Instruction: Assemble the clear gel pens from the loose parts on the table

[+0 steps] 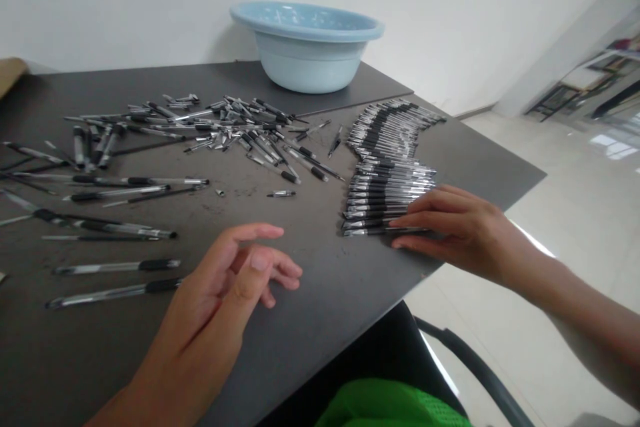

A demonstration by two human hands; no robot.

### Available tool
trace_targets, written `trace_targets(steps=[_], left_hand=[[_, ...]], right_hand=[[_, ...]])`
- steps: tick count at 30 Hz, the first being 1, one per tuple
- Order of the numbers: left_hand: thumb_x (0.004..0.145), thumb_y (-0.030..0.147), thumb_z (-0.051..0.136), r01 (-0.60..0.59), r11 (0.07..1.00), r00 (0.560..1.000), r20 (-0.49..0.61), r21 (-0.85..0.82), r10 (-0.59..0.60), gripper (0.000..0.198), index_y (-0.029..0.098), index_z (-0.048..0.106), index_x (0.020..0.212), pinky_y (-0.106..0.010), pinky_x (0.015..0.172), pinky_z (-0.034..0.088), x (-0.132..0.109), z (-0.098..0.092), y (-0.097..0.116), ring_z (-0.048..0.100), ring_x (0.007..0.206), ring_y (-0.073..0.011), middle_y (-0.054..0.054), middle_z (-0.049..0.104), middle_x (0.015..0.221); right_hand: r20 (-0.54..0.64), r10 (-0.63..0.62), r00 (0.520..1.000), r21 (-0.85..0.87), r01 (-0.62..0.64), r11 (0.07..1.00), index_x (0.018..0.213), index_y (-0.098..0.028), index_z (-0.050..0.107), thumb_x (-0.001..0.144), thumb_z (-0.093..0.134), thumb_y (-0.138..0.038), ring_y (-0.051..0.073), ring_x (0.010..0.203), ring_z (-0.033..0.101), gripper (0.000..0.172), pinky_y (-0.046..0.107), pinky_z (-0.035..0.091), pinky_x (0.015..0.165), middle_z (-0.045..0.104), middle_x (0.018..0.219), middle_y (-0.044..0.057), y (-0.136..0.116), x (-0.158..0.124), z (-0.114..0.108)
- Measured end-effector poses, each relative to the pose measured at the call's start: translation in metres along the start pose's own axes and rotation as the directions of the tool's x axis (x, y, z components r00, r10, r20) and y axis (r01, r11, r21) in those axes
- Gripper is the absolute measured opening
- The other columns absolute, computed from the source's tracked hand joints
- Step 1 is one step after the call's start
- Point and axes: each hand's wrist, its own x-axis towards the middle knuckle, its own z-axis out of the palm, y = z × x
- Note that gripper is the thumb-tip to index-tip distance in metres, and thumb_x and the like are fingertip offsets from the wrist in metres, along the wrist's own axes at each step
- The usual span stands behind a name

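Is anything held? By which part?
Left hand: empty. Right hand: fingers at the right end of the nearest lined-up pen; I can't tell if it's gripped.

One head-worn camera looks forward and down across a flat, dark grey tabletop [320, 280], facing a round, light-blue plastic basin [310, 63] from well before it. The bare left hand [225, 287] and bare right hand [450, 227] sit nearer the lens than the basin; pale, glossy floor [575, 213] shows right of it.

a white wall [150, 0] is rising at twelve o'clock behind the grey table [485, 157]; pale, glossy floor [575, 220] is stretching out at three o'clock, catching bright reflections [613, 147], while blurred furniture [583, 77] is standing toward two o'clock.
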Motion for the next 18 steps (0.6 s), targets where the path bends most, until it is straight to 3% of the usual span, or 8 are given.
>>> trace_targets(steps=[4,8,12,18], left_hand=[[0.107,0.053,0.053,0.011,1.000,1.000,-0.028,0.006,-0.010,0.031,0.029,0.063,0.123,-0.029,0.065,0.060,0.001,0.002,0.006,0.075,0.076,-0.0215,-0.003,0.081,0.089],[0.102,0.057,0.055,0.046,0.998,0.999,-0.021,-0.033,-0.046,0.041,0.025,0.068,0.125,-0.035,0.069,0.062,0.011,0.010,0.022,0.077,0.085,-0.0279,-0.007,0.080,0.084],[0.100,0.059,0.057,0.059,0.997,0.998,0.001,-0.046,-0.059,0.044,0.025,0.068,0.125,-0.035,0.071,0.063,0.019,0.015,0.032,0.078,0.088,-0.0286,-0.007,0.080,0.084],[0.102,0.058,0.057,0.089,0.995,0.996,0.006,-0.054,-0.089,0.041,0.025,0.064,0.126,-0.033,0.068,0.061,0.004,0.006,0.018,0.077,0.085,-0.0257,-0.006,0.080,0.088]], right_hand=[[-0.009,0.060,0.998,-0.008,-0.060,0.998,0.113,-0.027,0.083,0.098,0.073,-0.034,0.024,0.091,0.071,0.019,0.040,0.059,0.075,0.076,0.107,0.009,0.010,-0.016,-0.007],[0.007,0.122,0.993,0.035,-0.122,0.992,0.111,-0.030,0.084,0.099,0.070,-0.033,0.026,0.093,0.073,0.018,0.041,0.061,0.076,0.076,0.111,0.008,0.013,-0.023,-0.011],[-0.008,0.121,0.993,0.040,-0.120,0.992,0.109,-0.031,0.084,0.098,0.072,-0.032,0.025,0.091,0.073,0.017,0.039,0.061,0.075,0.076,0.108,0.008,0.016,-0.024,-0.009],[-0.044,0.090,0.995,0.004,-0.090,0.996,0.109,-0.031,0.080,0.098,0.073,-0.031,0.024,0.090,0.073,0.013,0.039,0.061,0.077,0.074,0.107,0.006,0.020,-0.024,-0.004]])
